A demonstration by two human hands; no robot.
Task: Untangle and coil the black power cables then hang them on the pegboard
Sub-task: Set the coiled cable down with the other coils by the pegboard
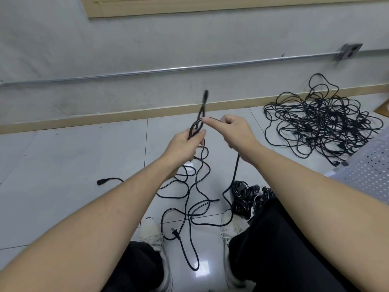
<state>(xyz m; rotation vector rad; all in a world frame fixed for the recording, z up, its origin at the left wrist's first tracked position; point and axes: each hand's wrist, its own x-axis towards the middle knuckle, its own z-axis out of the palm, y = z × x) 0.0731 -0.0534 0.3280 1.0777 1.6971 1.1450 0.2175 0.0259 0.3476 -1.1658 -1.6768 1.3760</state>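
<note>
A: Largest first. What lies off from the cable in hand?

B: Tiled floor (73,165) beneath it, grey wall (126,49) beyond it with a metal conduit (168,70) running across. Far to the right of the held cable, a big tangled pile (322,123) of black power cables on the floor, well apart from both hands. At the right edge, past that pile, a perforated white panel (366,171).

A: Closer in?

B: Below and right of the held cable, coiled bundles (246,197) sit by the right shoe (229,230). Left shoe (153,232) is opposite.

A: The held cable (196,186) itself?

B: Loose loops trail from the hands down to the floor between the shoes. Its two-pin plug (175,233) lies beside the left shoe; a connector end (101,182) lies out left. A blurred loop (203,106) sticks up above the hands.

A: Hands?

B: Left hand (185,144) has fingers curled around the loop's base, gripping it. Right hand (233,131) is just beside, forefinger stretched toward the loop, other fingers curled with a strand running down from under the palm. Whether that strand is clamped, cannot tell.
</note>
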